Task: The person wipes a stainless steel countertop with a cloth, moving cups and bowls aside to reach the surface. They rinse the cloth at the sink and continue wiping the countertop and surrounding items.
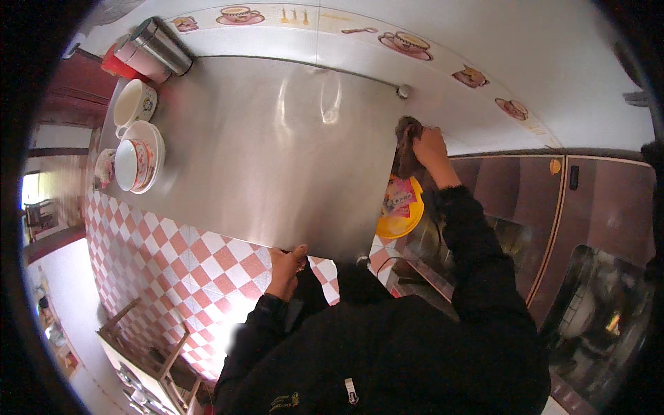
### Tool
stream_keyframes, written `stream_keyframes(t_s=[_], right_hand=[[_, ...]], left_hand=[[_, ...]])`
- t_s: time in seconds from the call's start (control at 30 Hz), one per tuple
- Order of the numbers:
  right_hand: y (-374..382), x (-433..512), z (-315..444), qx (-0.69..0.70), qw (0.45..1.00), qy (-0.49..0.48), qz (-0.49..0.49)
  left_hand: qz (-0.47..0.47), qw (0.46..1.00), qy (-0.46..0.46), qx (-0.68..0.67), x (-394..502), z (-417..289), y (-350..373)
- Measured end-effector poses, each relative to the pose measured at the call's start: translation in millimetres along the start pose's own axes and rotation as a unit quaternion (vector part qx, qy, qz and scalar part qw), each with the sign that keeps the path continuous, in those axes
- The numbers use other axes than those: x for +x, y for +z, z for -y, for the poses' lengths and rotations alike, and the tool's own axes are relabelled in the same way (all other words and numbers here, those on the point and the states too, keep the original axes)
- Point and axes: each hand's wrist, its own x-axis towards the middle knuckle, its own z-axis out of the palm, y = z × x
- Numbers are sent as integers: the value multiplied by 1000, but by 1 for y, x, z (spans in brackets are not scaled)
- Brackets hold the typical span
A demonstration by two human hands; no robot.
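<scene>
A stainless steel table (249, 155) with a smooth, bare-metal top lies before me. My right hand (430, 149) holds a bunched dark brown cloth (408, 150) against the table's right end. Below that cloth, a yellow plastic basin (399, 225) with pink printed packets (402, 199) is partly hidden by the tabletop. At the near edge of the table is my left hand (284, 272), its thumb raised close to the rim. Its fingers are partly hidden, and whether they grip the edge or something dark is unclear.
At the left end stand a steel canister (162, 46), a pink canister (142, 59), a cream mug (136, 104) and stacked bowls (137, 163). A tiled wall (358, 52) borders the far side. Dark cabinets (508, 192) are to the right, a wooden-framed stand (150, 358) at lower left.
</scene>
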Motion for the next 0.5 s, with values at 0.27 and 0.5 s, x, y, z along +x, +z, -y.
stream_keyframes(t_s=[0.27, 0.5], right_hand=[[-6, 2, 26, 104, 942, -222, -231], [3, 26, 37, 167, 955, -125, -212]], left_hand=[[47, 998, -22, 34, 1, -1, -6], [33, 997, -34, 53, -5, -8, -3]])
